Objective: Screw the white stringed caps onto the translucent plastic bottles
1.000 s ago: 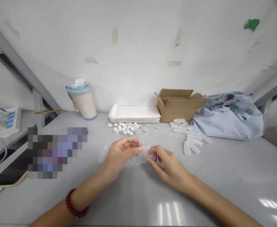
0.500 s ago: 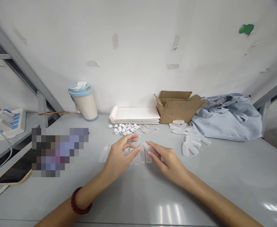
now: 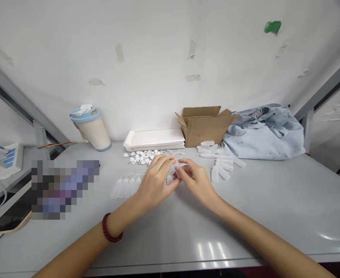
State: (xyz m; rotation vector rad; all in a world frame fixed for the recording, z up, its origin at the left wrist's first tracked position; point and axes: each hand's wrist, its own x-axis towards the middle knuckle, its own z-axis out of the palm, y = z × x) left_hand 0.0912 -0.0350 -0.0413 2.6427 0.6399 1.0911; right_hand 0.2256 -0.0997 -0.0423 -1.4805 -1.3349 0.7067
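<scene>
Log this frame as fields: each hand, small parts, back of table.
right hand: pinching a translucent plastic piece
left hand: close beside that piece, grip unclear
row: flat translucent plastic tags with loops, showing left of left hand
loose: translucent plastic strips right of right hand; small white cone-like pieces beyond left hand
back, left to right: cream tumbler with blue lid, stacked white envelopes, open brown cardboard box, pale blue fabric bundle

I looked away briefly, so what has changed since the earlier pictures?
The left hand has moved rightward, in close to the right hand, uncovering more of the row of translucent pieces. The right hand still holds a translucent piece, now a little higher in the picture; whether the left touches it is unclear. The camera view shifted too. The cup, cardboard box and white stack stayed put.
</scene>
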